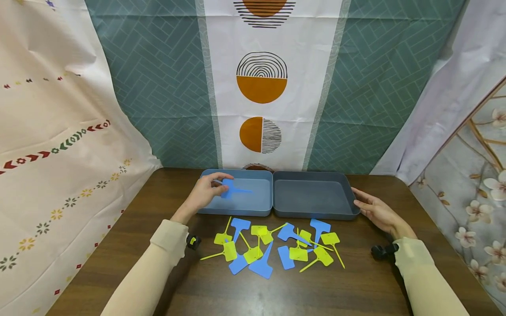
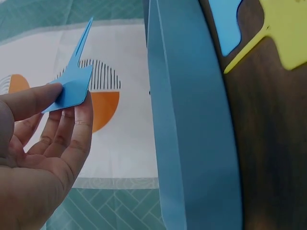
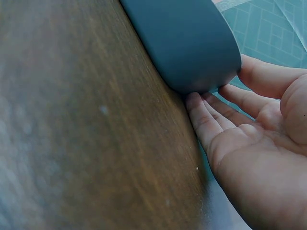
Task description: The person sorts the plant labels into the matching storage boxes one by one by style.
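Note:
Between thumb and fingers my left hand (image 1: 203, 194) pinches a blue T-shaped plant label (image 1: 227, 187) over the blue tray (image 1: 237, 212). In the left wrist view the thumb presses on the flat head of the label (image 2: 76, 85), and its pointed stem sticks up and away. My right hand (image 1: 378, 213) is at the right end of the dark grey tray (image 1: 316, 215). The right wrist view shows its fairly straight fingertips against the outer corner of that tray (image 3: 187, 43), low near the table.
In front of the trays, several yellow plant labels (image 1: 298, 253) and blue plant labels (image 1: 261, 267) lie scattered and partly overlapping on the brown wooden table (image 1: 205, 289). The two trays stand side by side against a patterned curtain (image 1: 166, 109). Patterned cloths hang at both sides.

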`<state>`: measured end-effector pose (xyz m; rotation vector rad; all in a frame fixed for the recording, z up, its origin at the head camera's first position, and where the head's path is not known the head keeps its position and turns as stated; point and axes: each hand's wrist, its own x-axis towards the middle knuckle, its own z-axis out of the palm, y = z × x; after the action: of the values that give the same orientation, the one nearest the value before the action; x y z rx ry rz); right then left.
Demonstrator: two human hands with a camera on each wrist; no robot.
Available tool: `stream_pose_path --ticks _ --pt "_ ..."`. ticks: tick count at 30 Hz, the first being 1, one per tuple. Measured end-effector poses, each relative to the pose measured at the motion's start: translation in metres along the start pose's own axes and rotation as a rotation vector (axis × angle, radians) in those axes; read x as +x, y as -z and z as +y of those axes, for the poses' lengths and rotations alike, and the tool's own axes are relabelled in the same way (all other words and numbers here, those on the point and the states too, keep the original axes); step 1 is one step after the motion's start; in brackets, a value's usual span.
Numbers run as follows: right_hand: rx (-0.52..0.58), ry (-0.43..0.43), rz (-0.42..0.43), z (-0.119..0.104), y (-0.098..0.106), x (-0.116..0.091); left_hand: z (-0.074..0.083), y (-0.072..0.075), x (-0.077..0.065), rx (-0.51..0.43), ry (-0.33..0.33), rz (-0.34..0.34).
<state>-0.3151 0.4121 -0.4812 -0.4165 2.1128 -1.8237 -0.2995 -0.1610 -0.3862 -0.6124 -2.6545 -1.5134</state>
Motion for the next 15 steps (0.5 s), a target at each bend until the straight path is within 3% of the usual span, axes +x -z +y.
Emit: stream_pose_path --ticks 15 --pt "0.028 0.022 0.003 -0.003 -0.002 -0.003 -0.003 0.028 0.033 0.135 0.096 -0.013"
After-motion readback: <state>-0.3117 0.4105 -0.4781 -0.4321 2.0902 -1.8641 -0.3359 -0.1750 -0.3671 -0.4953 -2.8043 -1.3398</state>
